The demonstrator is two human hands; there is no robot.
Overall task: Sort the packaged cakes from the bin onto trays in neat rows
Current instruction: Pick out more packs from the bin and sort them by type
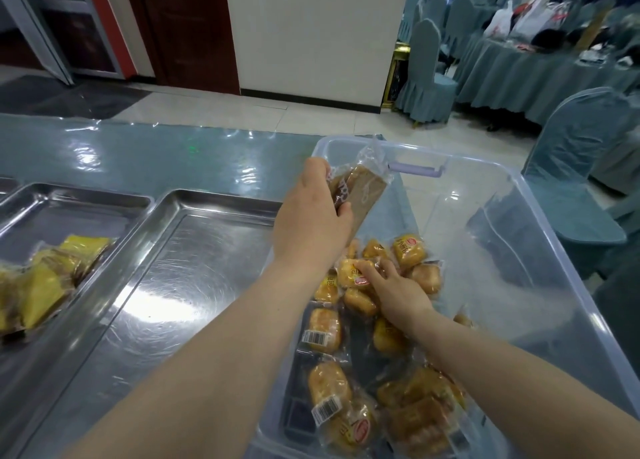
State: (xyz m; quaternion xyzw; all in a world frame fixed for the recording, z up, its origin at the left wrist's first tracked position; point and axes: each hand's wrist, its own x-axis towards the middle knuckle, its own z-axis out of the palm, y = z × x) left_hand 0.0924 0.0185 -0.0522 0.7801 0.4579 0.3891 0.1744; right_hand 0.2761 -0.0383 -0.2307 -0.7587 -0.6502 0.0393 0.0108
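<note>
My left hand (311,216) grips a long brown cake in a clear wrapper (363,195), lifted above the left rim of the clear plastic bin (540,223). My right hand (398,292) is down inside the bin, its fingers curled on a golden packaged cake (349,273) at the top of the pile. Several golden and brown packaged cakes (367,389) lie heaped in the bin's near left part. A bare steel tray (166,285) sits just left of the bin. A second tray (52,212) further left holds yellow packaged cakes (45,275).
The trays and bin stand on a table with a glossy teal cover (173,157). The bin has a purple handle (415,169) at its far end. Covered chairs (585,167) stand close on the right, and a draped table (519,74) lies beyond.
</note>
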